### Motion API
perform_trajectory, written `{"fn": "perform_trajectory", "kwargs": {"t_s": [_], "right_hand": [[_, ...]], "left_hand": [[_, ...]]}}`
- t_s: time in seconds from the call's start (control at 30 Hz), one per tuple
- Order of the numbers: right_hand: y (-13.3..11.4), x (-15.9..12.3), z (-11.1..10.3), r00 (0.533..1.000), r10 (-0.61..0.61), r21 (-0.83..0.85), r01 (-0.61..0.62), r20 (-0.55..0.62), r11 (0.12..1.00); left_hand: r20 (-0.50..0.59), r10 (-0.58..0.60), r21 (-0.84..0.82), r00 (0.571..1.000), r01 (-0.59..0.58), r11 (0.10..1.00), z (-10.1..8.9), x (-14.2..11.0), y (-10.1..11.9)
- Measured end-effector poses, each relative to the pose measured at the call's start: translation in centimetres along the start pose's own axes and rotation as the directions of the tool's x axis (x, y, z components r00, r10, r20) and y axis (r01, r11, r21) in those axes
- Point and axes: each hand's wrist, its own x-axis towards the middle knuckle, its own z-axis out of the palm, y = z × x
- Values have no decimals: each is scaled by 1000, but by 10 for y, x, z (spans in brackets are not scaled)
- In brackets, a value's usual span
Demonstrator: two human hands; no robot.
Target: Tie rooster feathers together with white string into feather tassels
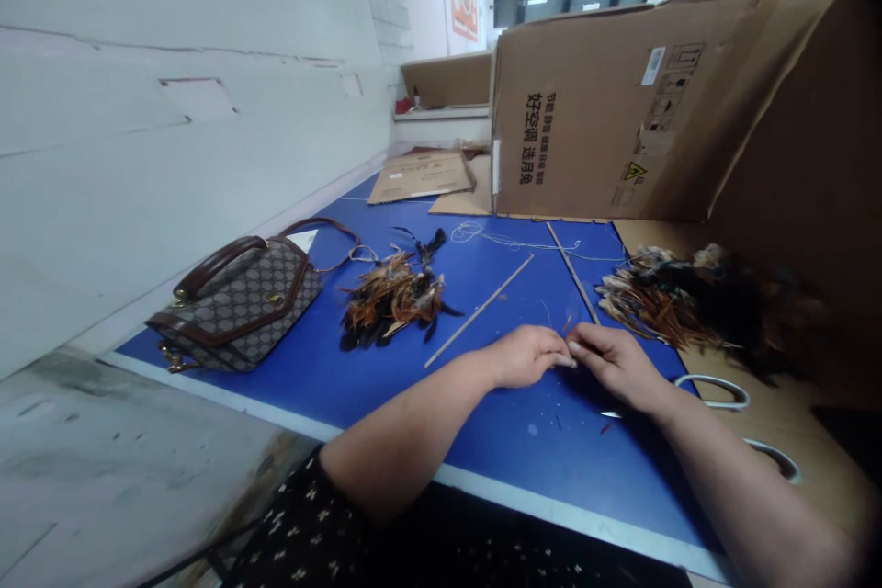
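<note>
My left hand (527, 356) and my right hand (616, 365) meet fingertip to fingertip just above the blue tabletop. Both are closed in a pinch. What they grip is mostly hidden; a small reddish sliver (567, 322) and a fine thread rise by the fingertips. Under my right wrist lies a pair of scissors with white handles (723, 401), partly covered by my forearm. To the left rests a pile of brown and black feathers (396, 299). A larger bundle of feathers (661, 299) is on cardboard at the right.
A thin stick (480, 310) lies left of my hands, and another strip (573, 271) beyond them. Loose white string (475, 234) curls farther back. A patterned handbag (241, 308) sits at the left by the wall. A big cardboard box (593, 129) stands at the back right.
</note>
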Motion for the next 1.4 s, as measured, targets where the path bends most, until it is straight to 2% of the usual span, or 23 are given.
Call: {"fn": "perform_trajectory", "kwargs": {"t_s": [0.07, 0.13, 0.2, 0.27, 0.37, 0.47, 0.63, 0.73, 0.83, 0.9, 0.97, 1.07, 1.13, 1.2, 1.27, 1.33, 1.4], "right_hand": [[-1, 1, 0, 997, 56, 128, -50, -48, 991], [-4, 1, 2, 991, 93, 211, -72, -92, 975], [-8, 2, 7, 989, 94, 242, -64, -113, 968], [-11, 2, 14, 988, 66, 225, -33, -141, 974], [-15, 4, 25, 977, 6, 124, 21, -212, 992], [-18, 5, 33, 967, -37, 22, 44, -252, 999], [-18, 8, 43, 969, -81, -46, 73, -235, 996], [-14, 10, 46, 968, -87, -78, 71, -236, 994], [-11, 11, 44, 972, -88, -108, 66, -216, 992], [-12, 10, 38, 982, -92, -166, 64, -163, 984], [-12, 6, 30, 992, -94, -255, 68, -90, 964], [-11, 1, 17, 995, -99, -344, 85, -23, 935], [-8, -1, 11, 994, -112, -335, 103, -7, 936], [-2, 0, 6, 994, -107, -271, 103, 0, 957], [3, 2, 4, 998, -70, -158, 69, 0, 985], [5, 4, 3, 1000, -15, -33, 15, -24, 999], [3, 5, 5, 997, 19, 61, -14, -77, 998]], "left_hand": [[-109, -68, -178, 992, 47, 983, 2, 1, 5], [-251, -174, -341, 952, 81, 936, 5, 2, 8], [-368, -240, -402, 898, 79, 912, 10, 4, 8], [-449, -251, -376, 858, 73, 924, 15, 5, 5], [-526, -235, -322, 817, 64, 945, 22, 7, 0], [-571, -251, -338, 781, 55, 940, 28, 7, -3], [-631, -368, -408, 683, 112, 906, 37, 11, -13], [-645, -384, -390, 661, 147, 909, 41, 14, -22], [-641, -344, -307, 686, 181, 934, 38, 14, -25], [-615, -286, -198, 734, 208, 958, 33, 12, -23], [-559, -218, -48, 800, 231, 972, 27, 9, -20], [-399, -109, 186, 911, 197, 963, 17, 6, -15], [-237, -42, 256, 971, 104, 961, 12, 4, -12], [-82, 16, 197, 996, 0, 980, 9, 3, -10], [-8, 40, 50, 999, -40, 998, 8, 2, -6], [-35, -20, -135, 999, 15, 991, 8, 2, -1], [-156, -139, -297, 978, 88, 951, 9, 3, 3]]}}
